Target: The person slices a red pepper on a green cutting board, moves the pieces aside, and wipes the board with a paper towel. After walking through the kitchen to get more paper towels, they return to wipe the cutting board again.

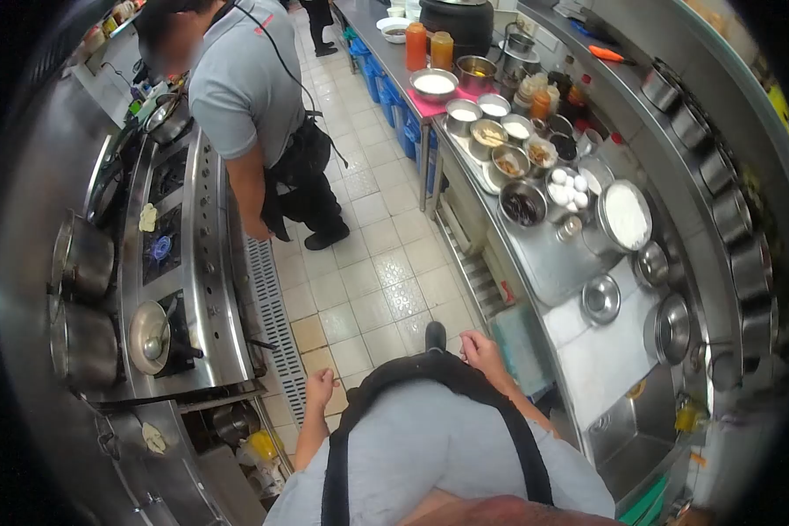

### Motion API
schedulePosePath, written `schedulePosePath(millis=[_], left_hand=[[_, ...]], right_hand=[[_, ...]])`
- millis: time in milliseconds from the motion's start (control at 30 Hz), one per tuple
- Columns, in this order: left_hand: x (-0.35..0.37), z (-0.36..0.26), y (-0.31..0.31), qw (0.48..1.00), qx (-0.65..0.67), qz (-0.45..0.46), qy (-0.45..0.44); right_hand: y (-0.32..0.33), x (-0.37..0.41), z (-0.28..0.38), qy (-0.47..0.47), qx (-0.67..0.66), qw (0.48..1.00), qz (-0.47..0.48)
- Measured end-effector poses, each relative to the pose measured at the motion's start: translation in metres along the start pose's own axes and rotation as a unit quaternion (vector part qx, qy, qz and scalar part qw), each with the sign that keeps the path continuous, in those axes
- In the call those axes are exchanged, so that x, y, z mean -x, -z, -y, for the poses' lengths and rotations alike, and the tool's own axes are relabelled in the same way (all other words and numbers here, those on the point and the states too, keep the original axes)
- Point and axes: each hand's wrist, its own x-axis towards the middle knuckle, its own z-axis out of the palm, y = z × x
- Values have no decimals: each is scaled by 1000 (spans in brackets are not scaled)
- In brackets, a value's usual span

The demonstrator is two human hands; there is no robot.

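Observation:
My left hand (323,387) hangs low in front of my body, its fingers curled in, with no object showing in it. On the other side my right hand (477,347) is also loosely closed and looks bare, between my apron and the steel counter. Neither hand touches anything I can see. Closest to the left is the stove (203,307), where a pan (140,326) with a ladle (154,345) rests. To the right, a metal bowl (600,299) stands on the white counter top, and a bowl of eggs (567,188) is farther along.
Another person (250,96) in a grey shirt stands ahead by the stove, near a lit burner (160,249). A floor drain grate (276,324) runs along the stove. Bowls of ingredients, sauce bottles (415,46) and blue bins (386,92) line the right side.

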Motion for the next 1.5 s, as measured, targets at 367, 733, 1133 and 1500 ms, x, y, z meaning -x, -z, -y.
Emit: schedulePosePath(millis=[367, 733, 1133, 1500], left_hand=[[-34, 113, -66, 998, -44, -7, 40], [-280, -68, 4, 989, -82, 124, 11], [-511, -447, 64, 941, -208, 201, -173], [-631, -629, 69, 895, -247, 216, -303]], right_hand=[[18, -252, 56, 128, 95, 982, 104], [-55, -371, 148, 162, 137, 974, 76], [-80, -500, 249, 197, 79, 973, -94], [-77, -628, 254, 172, 28, 973, -154]])
